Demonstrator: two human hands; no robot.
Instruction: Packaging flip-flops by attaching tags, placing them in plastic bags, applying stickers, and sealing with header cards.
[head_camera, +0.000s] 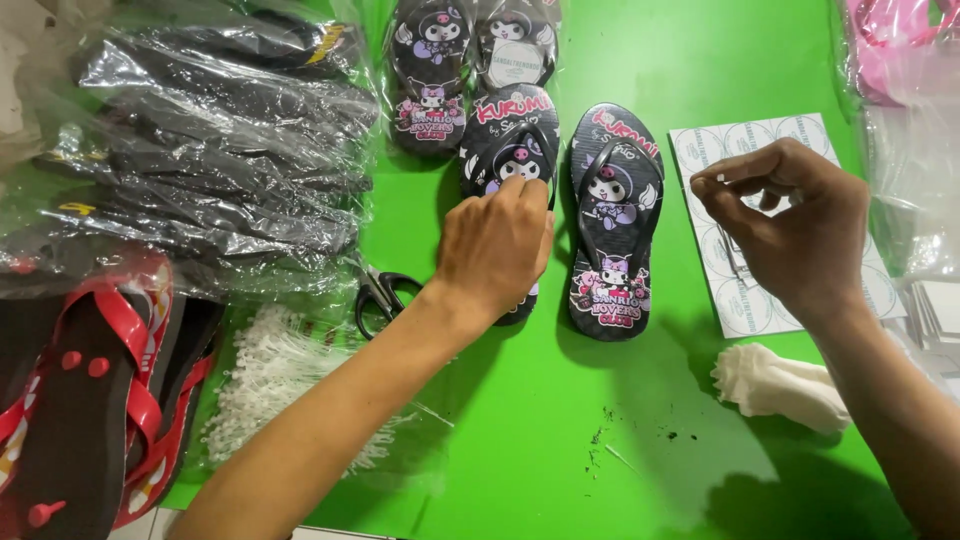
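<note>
A bright green work surface (560, 450) fills the view, crowded at its edges with stock. The left hand (492, 245) rests knuckles-up on one black cartoon-print flip-flop (505, 150), fingers curled down onto the strap area as if pinning it flat; whether they pinch anything beneath I cannot tell. Just right of that hand lies the matching flip-flop (612, 225), sole down and parallel, so the pair sits side by side between the two hands. The right hand (800, 230) hovers over a sheet of round white stickers (745, 310), thumb and forefinger pressed together in a fine pinch, the other fingers loosely curled; what it nips is too small to make out, possibly a sticker or a thin tag.

Beyond the left hand, another bagged pair of the same print (470, 60) lies in clear plastic. Near the left wrist sit black-handled scissors (382, 298) and a heap of white plastic tag fasteners (275, 385), within easy reach. Farther left are bagged dark sandals (215, 140) and red-strapped sandals (85, 400). Below the right wrist lies a white bundle of fasteners (780, 388).
</note>
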